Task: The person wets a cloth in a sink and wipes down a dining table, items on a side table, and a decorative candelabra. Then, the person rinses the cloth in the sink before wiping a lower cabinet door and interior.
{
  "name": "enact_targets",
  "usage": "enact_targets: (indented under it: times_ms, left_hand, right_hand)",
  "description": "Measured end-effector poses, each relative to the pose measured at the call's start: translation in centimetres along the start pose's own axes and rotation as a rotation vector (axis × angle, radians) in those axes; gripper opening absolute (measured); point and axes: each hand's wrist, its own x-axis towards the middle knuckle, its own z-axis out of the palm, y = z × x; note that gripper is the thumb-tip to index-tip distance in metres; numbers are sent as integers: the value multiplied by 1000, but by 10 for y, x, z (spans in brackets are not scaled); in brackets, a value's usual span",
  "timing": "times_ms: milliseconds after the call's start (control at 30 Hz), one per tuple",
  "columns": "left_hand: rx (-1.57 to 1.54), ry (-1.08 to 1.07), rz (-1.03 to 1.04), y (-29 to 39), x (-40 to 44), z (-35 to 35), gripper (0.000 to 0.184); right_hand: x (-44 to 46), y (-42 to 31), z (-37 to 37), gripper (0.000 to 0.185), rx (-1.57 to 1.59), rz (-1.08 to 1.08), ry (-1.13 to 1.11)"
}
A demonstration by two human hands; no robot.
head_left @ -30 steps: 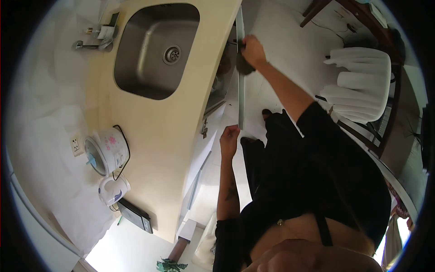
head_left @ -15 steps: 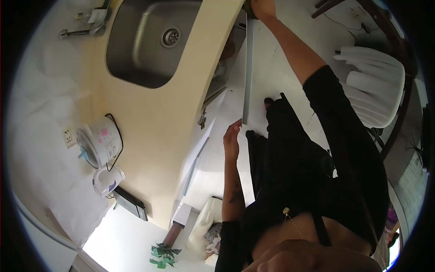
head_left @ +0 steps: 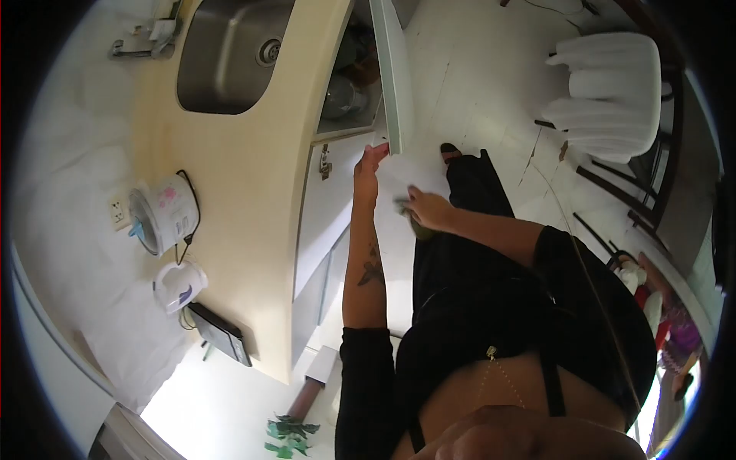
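My left hand (head_left: 368, 170) is at the lower corner of an open cabinet door (head_left: 392, 84), its fingertips pinching the edge. My right hand (head_left: 431, 210) is closed around a greenish cloth (head_left: 419, 228), above my dark trousers; blur hides the cloth's exact shape. Inside the cabinet beside the door, a clear rounded container (head_left: 343, 100) and brownish things show in shadow. A metal hinge (head_left: 326, 162) sits on the neighbouring white door (head_left: 314, 207), which also stands open.
A cream countertop (head_left: 245, 176) with a steel sink (head_left: 222, 61) runs along the left. On it stand a flowered rice cooker (head_left: 172, 211), a white container (head_left: 180, 287) and a dark flat appliance (head_left: 218, 333). A white chair (head_left: 613, 92) is on the right; a person (head_left: 675, 330) appears at the far right.
My right hand has come back from the far end of the cabinet door toward my body, with the cloth now visible in it. My left hand stays at the door's corner. The view has shifted.
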Motion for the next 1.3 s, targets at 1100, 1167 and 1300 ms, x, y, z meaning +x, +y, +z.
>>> enact_targets:
  times_ms: [1100, 1167, 1300]
  left_hand:
    - [264, 181, 28, 18, -6, 12, 26]
    - [253, 145, -5, 15, -4, 20, 26]
    - [282, -37, 34, 28, -1, 44, 27]
  right_hand:
    - [353, 105, -358, 19, 163, -28, 1242]
    - [355, 106, -377, 17, 195, 124, 1234]
    - [326, 124, -355, 15, 38, -81, 1118]
